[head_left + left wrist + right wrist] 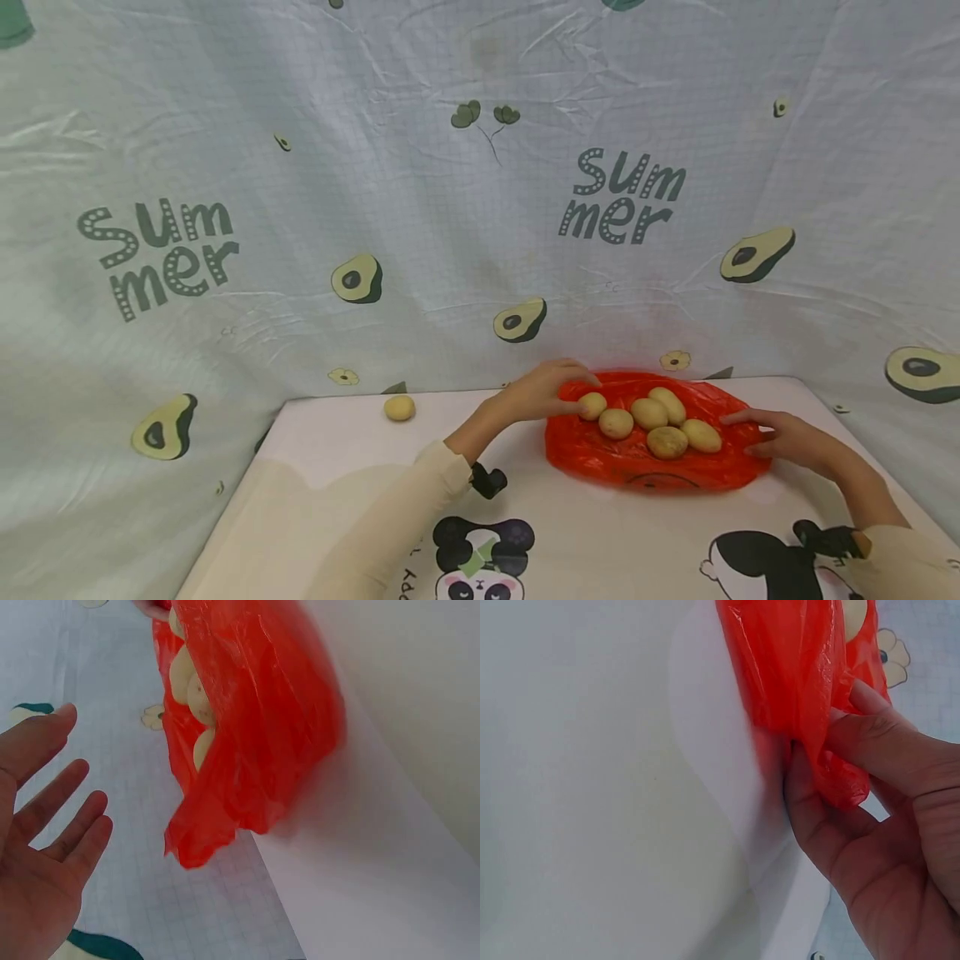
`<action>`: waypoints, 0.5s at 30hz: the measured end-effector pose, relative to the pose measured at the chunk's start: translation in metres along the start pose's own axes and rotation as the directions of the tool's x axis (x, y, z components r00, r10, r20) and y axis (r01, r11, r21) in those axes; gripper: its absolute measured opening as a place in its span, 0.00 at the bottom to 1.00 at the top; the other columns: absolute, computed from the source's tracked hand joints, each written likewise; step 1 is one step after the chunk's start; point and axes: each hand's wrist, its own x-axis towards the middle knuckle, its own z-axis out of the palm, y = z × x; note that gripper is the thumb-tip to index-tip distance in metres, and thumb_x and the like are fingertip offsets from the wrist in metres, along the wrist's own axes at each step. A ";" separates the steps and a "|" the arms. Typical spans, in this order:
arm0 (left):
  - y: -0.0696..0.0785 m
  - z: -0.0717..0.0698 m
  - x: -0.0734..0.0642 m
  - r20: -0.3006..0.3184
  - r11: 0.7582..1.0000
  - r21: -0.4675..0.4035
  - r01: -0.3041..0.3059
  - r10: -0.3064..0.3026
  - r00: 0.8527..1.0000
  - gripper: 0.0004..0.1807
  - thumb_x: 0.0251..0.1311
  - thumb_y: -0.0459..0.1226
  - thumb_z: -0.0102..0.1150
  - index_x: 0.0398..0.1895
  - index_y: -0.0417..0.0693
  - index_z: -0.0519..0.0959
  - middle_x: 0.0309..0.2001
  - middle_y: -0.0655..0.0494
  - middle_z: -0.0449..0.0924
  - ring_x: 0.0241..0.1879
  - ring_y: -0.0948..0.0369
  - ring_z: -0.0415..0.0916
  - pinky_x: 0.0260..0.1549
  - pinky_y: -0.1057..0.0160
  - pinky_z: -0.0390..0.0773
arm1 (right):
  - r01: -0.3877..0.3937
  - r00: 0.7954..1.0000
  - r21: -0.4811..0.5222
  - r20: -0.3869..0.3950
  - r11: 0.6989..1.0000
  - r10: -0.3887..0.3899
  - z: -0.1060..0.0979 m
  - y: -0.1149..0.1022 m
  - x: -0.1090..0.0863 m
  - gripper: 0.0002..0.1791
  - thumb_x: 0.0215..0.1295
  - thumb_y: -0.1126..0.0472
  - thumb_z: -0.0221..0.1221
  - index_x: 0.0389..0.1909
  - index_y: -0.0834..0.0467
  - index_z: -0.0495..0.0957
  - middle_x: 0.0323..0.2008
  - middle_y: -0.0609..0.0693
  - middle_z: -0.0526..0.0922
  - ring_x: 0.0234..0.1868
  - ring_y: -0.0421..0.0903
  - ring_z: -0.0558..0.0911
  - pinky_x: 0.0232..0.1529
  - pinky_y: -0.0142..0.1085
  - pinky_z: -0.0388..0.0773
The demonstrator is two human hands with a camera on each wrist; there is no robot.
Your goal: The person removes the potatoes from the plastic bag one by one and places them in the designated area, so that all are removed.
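A red plastic bag (600, 458) lies spread at the back right of the table, with several small yellow potatoes (617, 423) on it. My left hand (536, 392) reaches over the bag's left end, fingertips right by the leftmost potato. In the left wrist view that hand (52, 825) has its fingers spread and holds nothing, with the red bag (262, 720) beside it. At the bag's right end is my right hand (798, 442). The right wrist view shows this hand (885, 840) pinching a gathered edge of the bag (795, 660) between thumb and fingers.
A single potato (399, 407) sits apart near the table's back left edge. The white table (322, 467) carries printed cartoon figures. Behind and at both sides hangs a pale curtain (420, 208) with avocado prints, close to the table's edges.
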 end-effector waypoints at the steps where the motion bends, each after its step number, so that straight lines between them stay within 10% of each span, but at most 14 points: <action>1: 0.001 0.001 0.004 0.013 1.000 -0.004 -0.003 0.003 1.000 0.20 0.66 0.40 0.66 0.61 0.53 0.81 0.62 0.54 0.78 0.64 0.58 0.71 0.64 0.63 0.71 | -0.010 1.000 0.011 0.000 1.000 0.010 -0.001 0.000 0.000 0.28 0.63 0.69 0.65 0.65 0.66 0.73 0.66 0.79 0.62 0.63 0.81 0.62 0.52 0.53 0.82; 15: -0.002 0.011 0.046 0.205 0.998 0.052 -0.024 0.013 0.979 0.23 0.66 0.41 0.66 0.64 0.50 0.79 0.64 0.52 0.76 0.63 0.58 0.70 0.62 0.68 0.70 | -0.038 0.999 -0.004 -0.005 0.999 0.038 -0.003 -0.002 0.003 0.28 0.62 0.71 0.64 0.65 0.67 0.73 0.65 0.80 0.63 0.59 0.75 0.69 0.50 0.51 0.83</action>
